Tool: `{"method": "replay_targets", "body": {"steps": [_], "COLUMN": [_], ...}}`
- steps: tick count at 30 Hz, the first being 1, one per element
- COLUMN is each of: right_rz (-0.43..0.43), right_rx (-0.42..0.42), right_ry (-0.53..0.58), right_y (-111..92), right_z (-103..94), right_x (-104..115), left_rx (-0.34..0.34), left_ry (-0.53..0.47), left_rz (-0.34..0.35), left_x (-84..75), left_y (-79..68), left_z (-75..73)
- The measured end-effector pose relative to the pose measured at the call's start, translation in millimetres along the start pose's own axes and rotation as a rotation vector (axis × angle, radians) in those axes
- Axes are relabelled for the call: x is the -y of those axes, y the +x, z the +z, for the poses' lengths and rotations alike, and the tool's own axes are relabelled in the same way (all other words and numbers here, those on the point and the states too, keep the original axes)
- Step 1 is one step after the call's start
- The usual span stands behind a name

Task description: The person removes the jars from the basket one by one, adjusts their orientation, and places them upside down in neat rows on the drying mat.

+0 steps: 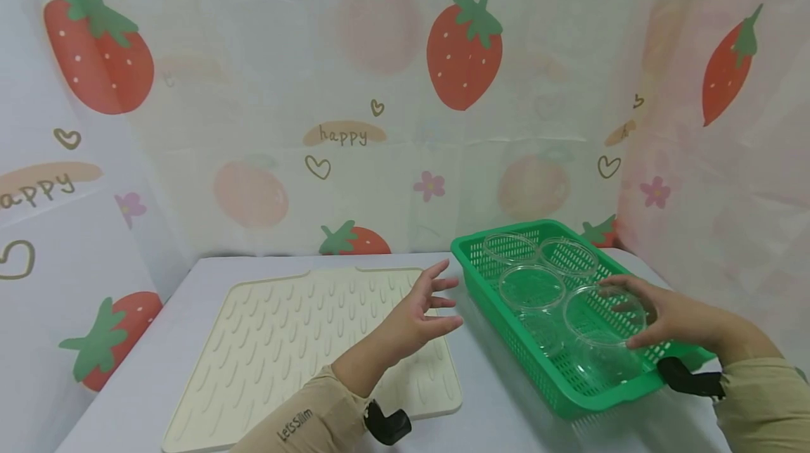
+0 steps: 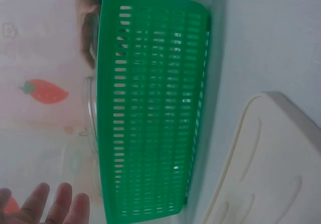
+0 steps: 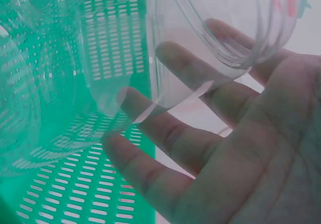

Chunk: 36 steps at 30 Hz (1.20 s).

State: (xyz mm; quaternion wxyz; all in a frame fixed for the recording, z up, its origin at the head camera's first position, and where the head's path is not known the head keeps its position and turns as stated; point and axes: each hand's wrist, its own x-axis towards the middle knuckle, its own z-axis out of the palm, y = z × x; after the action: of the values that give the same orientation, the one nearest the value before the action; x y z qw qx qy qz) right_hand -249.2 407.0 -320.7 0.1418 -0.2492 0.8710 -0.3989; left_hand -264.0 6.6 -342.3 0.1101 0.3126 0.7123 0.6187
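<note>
My right hand (image 1: pixel 680 319) grips a clear cup (image 1: pixel 604 316) at the near right corner of a green basket (image 1: pixel 550 397). In the head view, its thumb lies at the near side of the rim and its fingers reach round the far side. The right wrist view shows the fingers (image 3: pixel 170 133) through the clear wall. Several more clear cups (image 1: pixel 531 288) stand in the basket. My left hand (image 1: pixel 418 316) holds nothing, fingers spread, over the right edge of a cream ridged mat (image 1: pixel 304 340), left of the basket.
The basket's slotted left wall (image 2: pixel 150 103) rises between my hands. A white-covered table (image 1: pixel 487 383) lies under mat and basket. Behind the table hangs a printed curtain (image 1: pixel 405 87) with strawberries, and another side of it stands close at the right.
</note>
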Motion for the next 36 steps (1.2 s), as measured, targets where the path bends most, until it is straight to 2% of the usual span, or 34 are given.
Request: {"method": "replay_targets", "body": {"steps": [6,12,17,20,24,30,36], "right_rz": [-0.021,-0.065,-0.022,0.024,0.018,-0.004,-0.052], "right_rx": [0.004,-0.009,-0.051,-0.104,-0.159,-0.201,-0.226], "right_ry": [0.074,0.086,0.076,0.038,-0.053,-0.105,-0.162], "right_y": [1.1,0.1,-3.8,-8.0,-14.1,-20.0,-22.9], "right_z": [-0.7,-4.3,-8.0,-12.1,-19.5,-30.2,-38.3], "right_x": [2.3,3.5,7.8,11.7,16.9,22.7,28.1], "left_rx": [0.007,0.004,0.003,-0.001,-0.010,-0.016,-0.018], "left_ry": [-0.005,-0.003,0.006,0.009,0.013,0.009,0.005], "left_rz": [-0.004,0.006,0.010,0.007,-0.005,-0.010,0.004], "left_x": [0.2,0.0,-0.2,-1.2,-2.7,-2.3,21.5], "left_y": [0.3,0.2,-0.6,-1.5,-2.7,-4.0,5.0], "left_z": [-0.2,-0.9,-1.7,-2.2,-3.4,-5.2,-9.0]}}
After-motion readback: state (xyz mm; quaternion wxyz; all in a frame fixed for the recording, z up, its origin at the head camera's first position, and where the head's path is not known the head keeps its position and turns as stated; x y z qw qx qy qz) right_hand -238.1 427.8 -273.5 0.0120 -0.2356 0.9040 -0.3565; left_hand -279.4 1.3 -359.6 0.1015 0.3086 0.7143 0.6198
